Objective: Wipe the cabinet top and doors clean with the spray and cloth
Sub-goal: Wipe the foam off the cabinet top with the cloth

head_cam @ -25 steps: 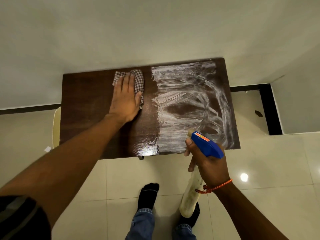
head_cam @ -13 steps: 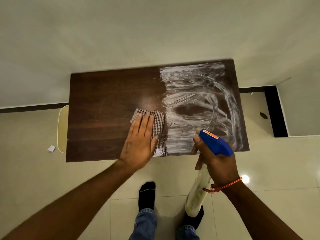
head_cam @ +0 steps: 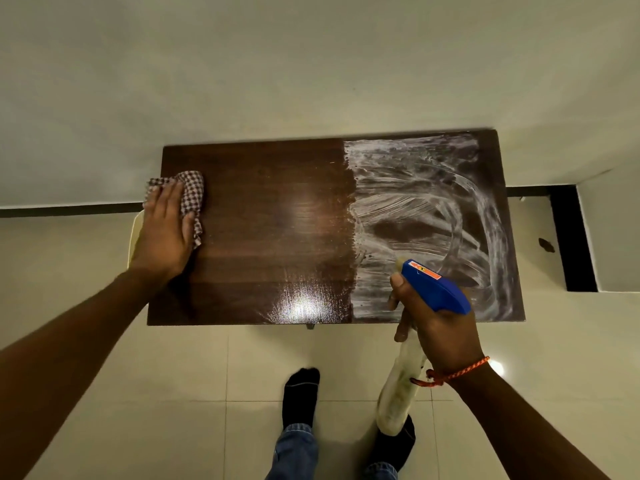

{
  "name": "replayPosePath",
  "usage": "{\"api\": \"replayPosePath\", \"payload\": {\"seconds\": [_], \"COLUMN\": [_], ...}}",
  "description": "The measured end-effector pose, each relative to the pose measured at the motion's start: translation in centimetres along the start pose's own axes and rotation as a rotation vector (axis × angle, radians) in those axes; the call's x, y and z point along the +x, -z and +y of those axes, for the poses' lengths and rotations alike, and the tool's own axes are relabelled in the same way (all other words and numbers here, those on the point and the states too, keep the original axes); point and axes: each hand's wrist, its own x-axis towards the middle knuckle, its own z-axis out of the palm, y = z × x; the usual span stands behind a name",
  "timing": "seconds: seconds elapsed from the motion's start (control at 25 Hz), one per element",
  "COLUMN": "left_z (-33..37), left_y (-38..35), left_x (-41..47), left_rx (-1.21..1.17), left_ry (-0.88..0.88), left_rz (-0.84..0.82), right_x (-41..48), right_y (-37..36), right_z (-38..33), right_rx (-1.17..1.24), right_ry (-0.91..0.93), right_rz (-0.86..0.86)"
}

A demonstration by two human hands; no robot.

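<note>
I look straight down on a dark wooden cabinet top [head_cam: 270, 237]. Its left half is bare and glossy, while white smeared streaks [head_cam: 426, 209] cover the right half. My left hand [head_cam: 162, 233] lies flat with straight fingers on a checked cloth [head_cam: 192, 192] at the top's left edge. My right hand [head_cam: 440, 327] grips the neck of a spray bottle [head_cam: 433, 289] with a blue trigger head, held over the front right corner, its pale body hanging down toward the floor. The cabinet doors are hidden below the top.
The cabinet stands against a pale wall [head_cam: 311, 64]. Cream floor tiles [head_cam: 173, 393] lie in front, where my feet in black socks [head_cam: 299, 396] stand. A pale rounded object [head_cam: 135, 233] pokes out at the cabinet's left side. A black-edged wall corner [head_cam: 568, 237] is at right.
My left hand slid the cloth from the middle front of the top to its far left edge. The right hand with the bottle stayed over the front right corner.
</note>
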Motion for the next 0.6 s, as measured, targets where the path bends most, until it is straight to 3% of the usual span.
{"api": "replayPosePath", "payload": {"seconds": [0.12, 0.32, 0.4, 0.6], "left_z": [2.0, 14.7, 18.1, 20.0], "left_y": [-1.1, -5.7, -7.2, -6.0], "left_x": [-1.4, -10.0, -12.5, 0.7], "left_rx": [-0.051, 0.055, 0.106, 0.106], "left_ry": [0.086, -0.274, -0.319, -0.245], "left_rz": [0.06, -0.066, -0.101, -0.071], "right_x": [-0.4, -1.2, -1.6, -2.0], "right_y": [-0.9, -0.3, 0.5, 2.0], "right_z": [0.0, 0.3, 0.4, 1.4], "right_rx": [0.048, 0.076, 0.055, 0.014], "right_ry": [0.007, 0.015, 0.011, -0.001], "right_rz": [0.0, 0.01, 0.021, 0.034]}}
